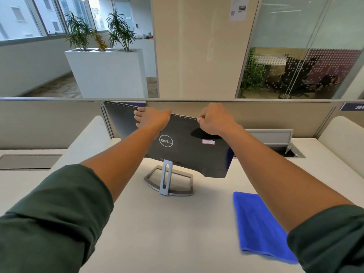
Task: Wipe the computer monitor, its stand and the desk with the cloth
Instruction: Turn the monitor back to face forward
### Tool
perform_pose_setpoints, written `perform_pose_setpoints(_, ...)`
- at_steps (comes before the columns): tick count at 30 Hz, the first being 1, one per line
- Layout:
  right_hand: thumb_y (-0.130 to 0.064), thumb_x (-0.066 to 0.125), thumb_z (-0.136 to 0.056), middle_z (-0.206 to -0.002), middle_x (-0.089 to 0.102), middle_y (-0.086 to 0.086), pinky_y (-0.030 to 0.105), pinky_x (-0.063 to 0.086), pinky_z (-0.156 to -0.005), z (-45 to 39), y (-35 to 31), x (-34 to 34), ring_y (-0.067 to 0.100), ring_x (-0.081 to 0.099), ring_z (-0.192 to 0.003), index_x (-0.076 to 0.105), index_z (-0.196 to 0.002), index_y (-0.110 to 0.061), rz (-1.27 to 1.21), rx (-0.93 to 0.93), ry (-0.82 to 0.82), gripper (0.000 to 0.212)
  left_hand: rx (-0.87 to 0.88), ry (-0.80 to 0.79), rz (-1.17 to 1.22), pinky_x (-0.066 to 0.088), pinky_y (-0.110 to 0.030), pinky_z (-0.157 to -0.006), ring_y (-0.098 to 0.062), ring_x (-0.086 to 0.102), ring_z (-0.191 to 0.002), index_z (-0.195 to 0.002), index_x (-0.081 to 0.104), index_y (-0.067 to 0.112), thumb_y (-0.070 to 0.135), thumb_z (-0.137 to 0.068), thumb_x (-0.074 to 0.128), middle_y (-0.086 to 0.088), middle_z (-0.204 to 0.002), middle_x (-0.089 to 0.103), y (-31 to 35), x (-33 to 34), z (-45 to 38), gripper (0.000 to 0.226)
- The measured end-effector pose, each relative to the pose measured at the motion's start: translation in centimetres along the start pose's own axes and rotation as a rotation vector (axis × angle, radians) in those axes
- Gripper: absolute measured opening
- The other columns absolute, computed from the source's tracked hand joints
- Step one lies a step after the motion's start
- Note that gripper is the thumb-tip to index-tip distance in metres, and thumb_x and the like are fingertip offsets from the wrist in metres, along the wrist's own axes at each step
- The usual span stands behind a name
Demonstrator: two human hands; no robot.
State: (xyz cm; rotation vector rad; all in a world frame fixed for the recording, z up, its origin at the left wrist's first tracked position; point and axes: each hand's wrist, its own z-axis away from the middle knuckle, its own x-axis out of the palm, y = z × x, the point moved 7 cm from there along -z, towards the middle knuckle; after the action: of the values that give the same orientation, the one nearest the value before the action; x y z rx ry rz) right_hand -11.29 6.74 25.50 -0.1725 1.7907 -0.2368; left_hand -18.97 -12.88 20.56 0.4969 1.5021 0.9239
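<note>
Monitor [189, 152], black, with its back and round logo facing the camera, stands tilted on a white desk [167, 229], its top edge leaning away toward the beige partition [49, 119] behind. Both hands hold that top edge. The left hand [150, 119] lies over the edge left of the middle, fingers curled over the far side, so their tips are hidden; the thumb side rests on the back panel. The right hand [214, 119] grips the edge further right, fingers folded into a fist round the thin rim, knuckles up. Between the two hands a bare stretch of the rim shows. Just below the right hand's fingers a small red-edged sticker [208, 142] sits on the panel, and the logo lies below the left wrist.

Under the screen, nearer than the fingers, the grey stand [167, 180] rises from an open frame base resting flat on the desk. A folded blue cloth [258, 223] lies on the desk well apart from both hands, close to the right forearm and partly covered by the dark green sleeve [327, 239].

Beyond the fingers, past the partition, are a white planter [106, 73] with leafy plants, a broad cream pillar [197, 46] and a glass-walled room [299, 56] with dark chairs. A cable hatch [283, 150] stands open in the desk to the right of the right hand.
</note>
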Motion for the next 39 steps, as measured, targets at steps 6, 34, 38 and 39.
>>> perform_pose_setpoints(6, -0.026, 0.049, -0.092, -0.105, 0.066, 0.005, 0.041, 0.052, -0.087, 0.3, 0.5, -0.2, 0.026, 0.059, -0.098, 0.072, -0.099, -0.014, 0.062, 0.007, -0.015, 0.026, -0.041, 0.005, -0.016, 0.006, -0.048, -0.121, -0.035, -0.007, -0.152, -0.154, -0.014, 0.002, 0.059, -0.076, 0.075, -0.019, -0.164, -0.011, 0.8, 1.6, 0.6, 0.131)
perform_pose_setpoints(34, -0.027, 0.072, -0.081, -0.071, 0.066, 0.005, 0.026, 0.047, -0.061, 3.4, -4.6, 0.3, 0.016, 0.057, -0.066, 0.074, -0.083, -0.008, -0.201, -0.104, -0.293, 0.019, 0.076, -0.388, -0.021, 0.042, -0.036, -0.086, -0.025, 0.051, -0.109, -0.11, 0.066, 0.003, 0.017, -0.074, 0.071, -0.01, -0.13, 0.053, 1.6, -0.1, -0.9, 0.038)
perform_pose_setpoints(38, -0.025, 0.073, -0.082, -0.069, 0.065, 0.003, 0.027, 0.049, -0.059, 4.0, -5.9, 0.8, 0.015, 0.057, -0.064, 0.074, -0.081, -0.006, -0.275, -0.124, -0.308, 0.018, 0.075, -0.434, -0.018, 0.033, -0.032, -0.094, -0.023, 0.041, -0.123, -0.087, 0.056, 0.011, 0.012, -0.076, 0.071, -0.004, -0.134, 0.041, 1.4, -0.5, -0.3, 0.018)
perform_pose_setpoints(39, -0.025, 0.073, -0.082, -0.067, 0.064, 0.003, 0.024, 0.047, -0.055, 4.2, -6.1, 0.9, 0.014, 0.055, -0.061, 0.074, -0.08, -0.007, -0.299, -0.126, -0.317, 0.018, 0.08, -0.449, -0.011, 0.028, -0.033, -0.096, -0.022, 0.036, -0.129, -0.085, 0.054, 0.013, 0.012, -0.076, 0.071, -0.002, -0.134, 0.039, 1.4, -0.5, -0.1, 0.019)
